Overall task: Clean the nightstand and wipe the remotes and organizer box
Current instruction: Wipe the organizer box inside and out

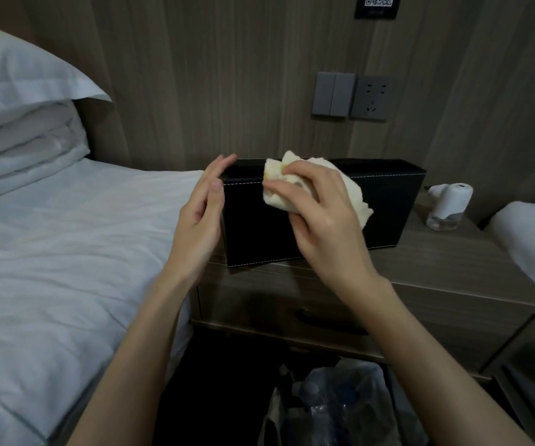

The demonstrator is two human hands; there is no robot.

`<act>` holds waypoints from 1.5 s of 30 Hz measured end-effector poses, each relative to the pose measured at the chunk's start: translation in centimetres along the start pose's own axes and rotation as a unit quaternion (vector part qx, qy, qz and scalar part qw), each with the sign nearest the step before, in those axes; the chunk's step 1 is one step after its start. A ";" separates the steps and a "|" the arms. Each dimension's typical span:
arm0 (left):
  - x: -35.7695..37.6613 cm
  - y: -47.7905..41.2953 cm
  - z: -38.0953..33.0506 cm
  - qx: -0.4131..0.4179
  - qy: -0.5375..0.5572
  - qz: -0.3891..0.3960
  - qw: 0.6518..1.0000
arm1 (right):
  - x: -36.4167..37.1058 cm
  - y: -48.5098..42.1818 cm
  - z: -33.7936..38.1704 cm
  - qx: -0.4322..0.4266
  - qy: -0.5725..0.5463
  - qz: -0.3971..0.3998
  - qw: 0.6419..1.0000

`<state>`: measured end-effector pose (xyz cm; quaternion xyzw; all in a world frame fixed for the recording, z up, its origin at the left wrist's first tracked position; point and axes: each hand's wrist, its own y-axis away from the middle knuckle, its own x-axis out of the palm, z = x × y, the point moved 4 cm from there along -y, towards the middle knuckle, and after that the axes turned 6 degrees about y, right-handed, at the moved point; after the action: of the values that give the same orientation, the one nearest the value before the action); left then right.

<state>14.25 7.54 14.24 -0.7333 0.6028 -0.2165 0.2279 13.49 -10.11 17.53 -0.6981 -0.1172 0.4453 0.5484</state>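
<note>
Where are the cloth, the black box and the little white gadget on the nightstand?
cloth (353, 191), head view: bunched folds at its right end.
black box (253, 233), head view: front face, left of centre.
white gadget (452, 194), head view: its white upper body.

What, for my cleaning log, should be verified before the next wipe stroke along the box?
1. Cloth gripped in the right hand: ok.
2. Cloth against the organizer box at its top front edge: ok.
3. Left hand bracing the box's left end: cannot tell; its fingers are straight, but contact is unclear.
4. Box upright on the nightstand: ok.
5. Remotes out of the box: cannot tell; its inside is hidden.
6. White plug-in device apart from the box: ok.
</note>
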 end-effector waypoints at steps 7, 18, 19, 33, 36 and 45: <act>0.0 0.0 0.1 0.008 -0.005 -0.006 1.000 | 2.3 3.4 0.1 -0.073 -0.016 0.001 0.997; 0.6 0.9 -1.2 0.048 -0.081 -0.036 0.995 | 2.3 6.4 -0.5 -0.102 -0.078 0.192 0.973; 0.6 0.9 -1.1 0.047 -0.077 -0.038 0.995 | 1.4 6.0 -0.3 -0.106 -0.088 0.188 0.972; 0.6 0.9 -1.3 0.044 -0.085 -0.041 0.995 | 0.4 3.3 -3.7 0.016 -0.068 -0.027 0.997; 0.5 0.8 -1.3 0.045 -0.080 -0.049 0.995 | 0.9 4.9 -3.9 0.006 -0.094 0.039 0.995; 0.6 1.0 -1.2 0.032 -0.083 -0.056 0.994 | 0.8 6.9 -3.3 0.004 -0.088 0.234 0.968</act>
<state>12.88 6.70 14.62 -0.7736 0.5325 -0.1868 0.2884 14.15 -14.30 11.10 -0.6620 0.0030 0.6212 0.4193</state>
